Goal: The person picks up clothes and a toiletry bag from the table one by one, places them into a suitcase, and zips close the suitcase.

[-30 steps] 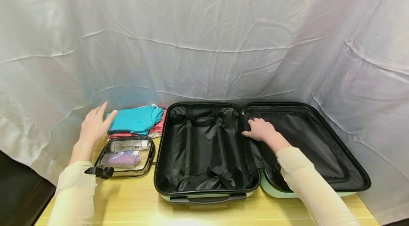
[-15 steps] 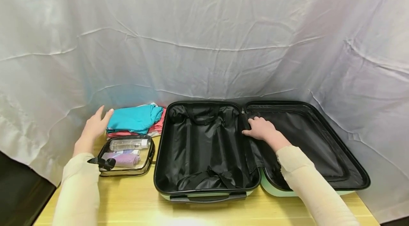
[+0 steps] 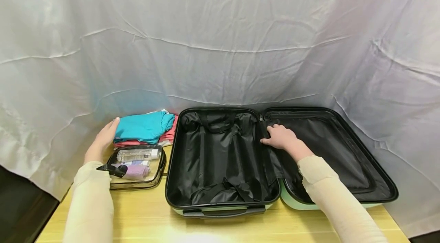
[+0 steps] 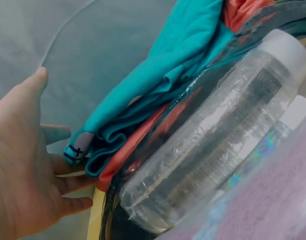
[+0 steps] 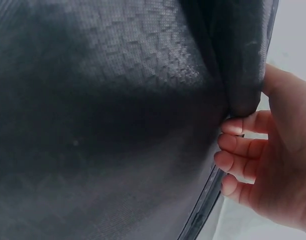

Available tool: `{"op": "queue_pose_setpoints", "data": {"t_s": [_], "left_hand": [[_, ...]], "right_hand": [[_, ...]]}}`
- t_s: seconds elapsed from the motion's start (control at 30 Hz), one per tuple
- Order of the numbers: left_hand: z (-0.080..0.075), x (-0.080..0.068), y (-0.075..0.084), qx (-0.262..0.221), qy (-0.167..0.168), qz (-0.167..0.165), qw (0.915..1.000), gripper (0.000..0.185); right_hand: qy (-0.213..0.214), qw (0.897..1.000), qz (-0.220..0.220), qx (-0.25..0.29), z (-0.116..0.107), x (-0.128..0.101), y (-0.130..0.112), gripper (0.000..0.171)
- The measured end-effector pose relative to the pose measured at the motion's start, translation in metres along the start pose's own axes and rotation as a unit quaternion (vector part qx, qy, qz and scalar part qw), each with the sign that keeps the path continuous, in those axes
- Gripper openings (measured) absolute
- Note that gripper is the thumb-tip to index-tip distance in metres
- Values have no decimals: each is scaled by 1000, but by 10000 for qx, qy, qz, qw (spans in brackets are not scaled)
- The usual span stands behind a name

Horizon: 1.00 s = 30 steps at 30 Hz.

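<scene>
My left hand (image 3: 103, 140) is at the left end of a stack of folded clothes, a teal garment (image 3: 141, 126) over a coral one (image 3: 168, 135). In the left wrist view its fingers are spread, fingertips right at the teal cloth's end, with the thumb raised apart. In front lies a clear zip pouch (image 3: 160, 174) holding a clear bottle (image 3: 137, 154) with a white cap and a lilac cloth (image 3: 137, 171). At the hinge of the opened suitcase (image 3: 220, 159), my right hand (image 3: 283, 140) pinches a fold of black lining (image 5: 243, 65), its thumb partly hidden behind the fold.
The suitcase's other half (image 3: 337, 151) lies flat to the right. Its carry handle (image 3: 223, 213) faces the front of the wooden table (image 3: 144, 216). A pale grey curtain (image 3: 213, 44) hangs close behind everything.
My left hand has moved in toward the left end of the clothes stack and lowered, its fingers reaching the cloth. The right hand has stayed on the suitcase lining.
</scene>
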<state>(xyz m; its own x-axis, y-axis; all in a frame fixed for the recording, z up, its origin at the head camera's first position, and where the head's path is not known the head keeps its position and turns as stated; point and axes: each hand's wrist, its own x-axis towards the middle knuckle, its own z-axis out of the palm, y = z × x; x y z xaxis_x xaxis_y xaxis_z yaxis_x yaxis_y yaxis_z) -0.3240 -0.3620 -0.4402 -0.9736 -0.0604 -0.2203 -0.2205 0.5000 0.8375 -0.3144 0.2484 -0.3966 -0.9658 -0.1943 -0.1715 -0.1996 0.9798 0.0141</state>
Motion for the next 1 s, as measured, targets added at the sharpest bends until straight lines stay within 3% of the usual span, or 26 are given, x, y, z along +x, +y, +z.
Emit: {"op": "queue_pose_setpoints", "data": {"t_s": [0.03, 0.13, 0.27, 0.67, 1.0], "left_hand": [[1, 0, 0, -273, -116, -66, 9995, 95], [2, 0, 2, -458, -258, -150, 9985, 98], [-1, 2, 7, 146, -120, -63, 9998, 99], [1, 8, 20, 59, 21, 425, 9991, 93], [3, 7, 36, 202, 385, 581, 9974, 93]], "right_hand": [[-10, 10000, 5, 22, 0, 0, 0, 69], [-30, 9999, 27, 122, 1, 1, 2, 70], [-7, 9997, 37, 257, 2, 0, 3, 71], [6, 9991, 75, 416, 4, 1, 6, 72], [10, 9987, 70, 504, 7, 4, 7, 72]]}}
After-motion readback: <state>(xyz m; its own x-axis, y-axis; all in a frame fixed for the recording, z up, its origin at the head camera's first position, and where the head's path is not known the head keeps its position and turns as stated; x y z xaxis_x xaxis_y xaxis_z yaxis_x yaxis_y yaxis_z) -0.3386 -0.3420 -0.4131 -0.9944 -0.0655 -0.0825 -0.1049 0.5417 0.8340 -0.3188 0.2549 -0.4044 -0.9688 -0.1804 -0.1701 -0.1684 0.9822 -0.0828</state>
